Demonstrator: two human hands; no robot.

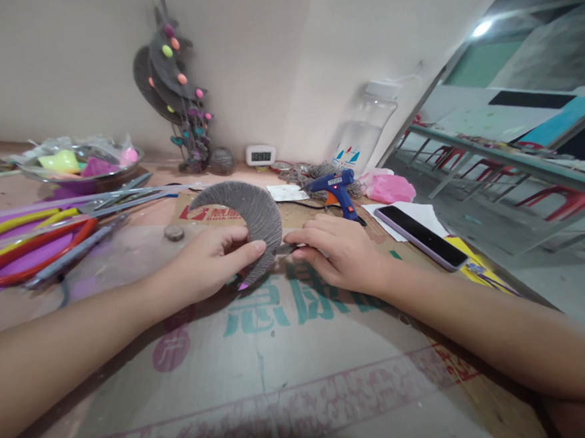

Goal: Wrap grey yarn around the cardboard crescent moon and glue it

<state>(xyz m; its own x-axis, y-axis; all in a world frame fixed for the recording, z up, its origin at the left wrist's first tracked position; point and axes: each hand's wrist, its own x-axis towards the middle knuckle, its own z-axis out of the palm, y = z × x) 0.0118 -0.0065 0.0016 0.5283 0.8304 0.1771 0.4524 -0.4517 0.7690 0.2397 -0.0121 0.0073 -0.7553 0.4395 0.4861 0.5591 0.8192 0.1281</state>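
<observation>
Yarn wrapping is what seems to be in hand, judging by how the crescent (252,212) is held. It's a grey, thread-covered crescent shape, stood up on the worktop (302,352) right in the middle, on top of a printed cardboard sheet (279,313).

The left hand (210,261) is closed on the crescent's lower end, thumb pressed flat against its face. The right hand (337,249) is curled just to the right of the crescent, fingertips pinched on something dark and thin at the lower tip. Probably the loose yarn end, but it's too small to be sure.

Most of the crescent looks covered already, with a bit of pink showing only at the bottom tip, so the wrap is judged to be nearly done. The next move probably calls for the strand to be kept taut and laid tight against the last turn while the shape is held steady.

Behind the crescent and to its right a blue glue gun (338,192) is parked, with a phone (421,237) further right. To the crescent's left, red and yellow scissors (28,241) are lying flat, and a bowl (81,167) of coloured bits sits further back. A finished decorated piece (176,87) is leaned on the wall behind.
</observation>
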